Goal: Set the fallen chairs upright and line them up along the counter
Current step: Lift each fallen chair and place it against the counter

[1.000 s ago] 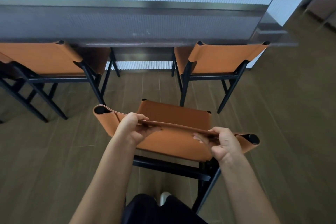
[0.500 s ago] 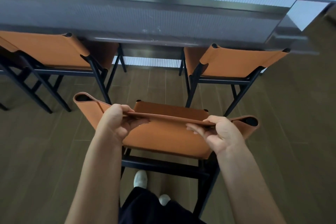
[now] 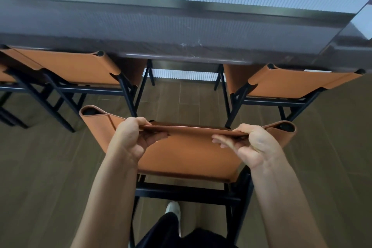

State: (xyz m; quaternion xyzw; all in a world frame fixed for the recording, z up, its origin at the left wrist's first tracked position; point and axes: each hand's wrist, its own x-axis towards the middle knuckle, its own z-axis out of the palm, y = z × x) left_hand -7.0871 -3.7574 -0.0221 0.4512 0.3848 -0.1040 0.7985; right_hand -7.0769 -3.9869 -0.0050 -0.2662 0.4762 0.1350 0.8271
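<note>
Because we are holding the chair (image 3: 187, 159) by the top edge of its orange backrest, both hands are closing round the leather. The left hand (image 3: 132, 141) is gripping near one end and the right hand (image 3: 255, 147) near the other. We are placing them well apart, we think, so that the black frame is not turning while we are guiding it.

The chair is standing upright just in front of our legs, with its back toward us and its seat toward the counter (image 3: 181, 32). Whether its feet are touching the floor (image 3: 40, 157) we cannot tell, because they are lying outside the view.

Beyond it, the left chair (image 3: 76, 68) and the right chair (image 3: 298, 84) are already sitting under the counter edge, and an open gap is showing between them. Our chair is pointing at this gap, so we are judging that the step in hand is pushing it forward into the row. The gap is looking rather narrow, so the front legs may be catching the neighbours' legs if we are drifting sideways.
</note>
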